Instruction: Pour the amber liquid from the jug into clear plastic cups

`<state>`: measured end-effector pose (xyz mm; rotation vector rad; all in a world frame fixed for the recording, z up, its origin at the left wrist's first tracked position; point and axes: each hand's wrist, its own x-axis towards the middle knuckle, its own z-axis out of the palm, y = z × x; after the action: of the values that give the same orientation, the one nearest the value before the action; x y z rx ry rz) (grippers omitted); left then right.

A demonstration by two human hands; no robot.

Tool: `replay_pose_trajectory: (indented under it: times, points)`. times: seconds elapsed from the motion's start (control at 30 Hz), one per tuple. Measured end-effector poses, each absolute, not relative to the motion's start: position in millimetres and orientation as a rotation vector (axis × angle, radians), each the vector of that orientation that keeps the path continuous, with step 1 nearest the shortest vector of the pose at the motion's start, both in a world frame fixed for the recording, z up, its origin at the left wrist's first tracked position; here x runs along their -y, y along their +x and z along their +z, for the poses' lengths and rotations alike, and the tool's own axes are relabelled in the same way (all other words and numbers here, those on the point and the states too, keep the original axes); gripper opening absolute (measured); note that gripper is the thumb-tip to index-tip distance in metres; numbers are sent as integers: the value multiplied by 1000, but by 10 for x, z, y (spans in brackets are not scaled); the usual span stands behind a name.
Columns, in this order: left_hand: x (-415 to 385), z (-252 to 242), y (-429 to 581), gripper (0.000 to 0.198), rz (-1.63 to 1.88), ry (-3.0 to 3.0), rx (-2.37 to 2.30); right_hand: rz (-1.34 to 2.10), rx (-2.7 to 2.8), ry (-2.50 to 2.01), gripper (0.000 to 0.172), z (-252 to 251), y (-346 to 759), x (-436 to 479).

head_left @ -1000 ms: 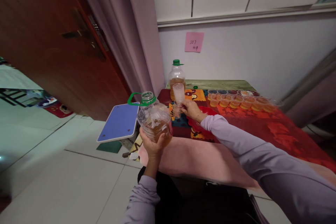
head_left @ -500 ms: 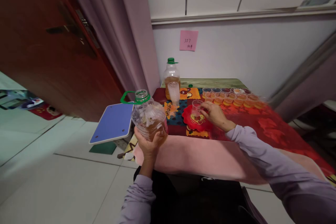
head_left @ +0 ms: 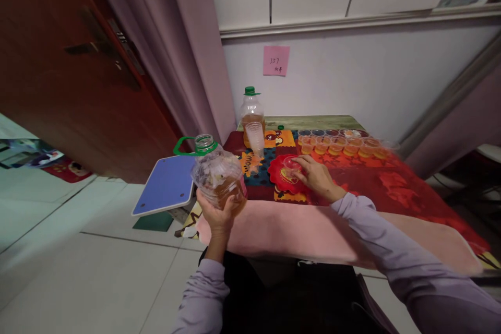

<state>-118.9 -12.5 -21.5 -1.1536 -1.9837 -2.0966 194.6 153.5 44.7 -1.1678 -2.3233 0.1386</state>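
Observation:
My left hand [head_left: 217,214] is wrapped round the lower part of a large clear plastic bottle [head_left: 219,175], part full of amber liquid. The bottle leans a little, its mouth uncapped and its green carry ring [head_left: 183,146] sticking out to the left. With closed fingers, my right hand [head_left: 315,177] holds a clear plastic cup [head_left: 290,166] by its right side, over a red scalloped plate [head_left: 276,180]. Whether the cup's base touches the plate I cannot tell. No liquid shows in this cup.
Rows of clear cups [head_left: 336,145], several with amber liquid, stand at the table's back right. Behind the plate, a stack of cups [head_left: 255,140] leans before a second capped bottle [head_left: 250,109]. A green cap [head_left: 281,127] lies near the wall. A blue stool [head_left: 166,182] is at left.
My right hand has lowered the cup slightly onto or over the red plate. The view has shifted a little; the left hand keeps its hold on the bottle.

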Motion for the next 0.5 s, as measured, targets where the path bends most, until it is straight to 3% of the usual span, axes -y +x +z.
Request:
replay_pose_trajectory:
  times: [0.07, 0.23, 0.27, 0.4, 0.5]
  points:
    - [121, -237, -1201, 118, -2092, -1152, 1985, 188, 2222, -1039, 41, 513, 1862, -1376]
    - [114, -294, -1253, 122, -2042, -1148, 2015, 616, 1982, -745, 27, 278, 1164, -917]
    - [114, -295, -1259, 123, -2040, -1143, 2025, 728, 1943, -713, 29, 168, 978, -845]
    - [128, -260, -1252, 120, -2077, -1158, 2019, 1009, 1785, -728, 65, -235, 389, -682]
    - [155, -222, -1227, 114, -2051, -1159, 2020, 1223, 1768, -730, 67, -372, 233, -664]
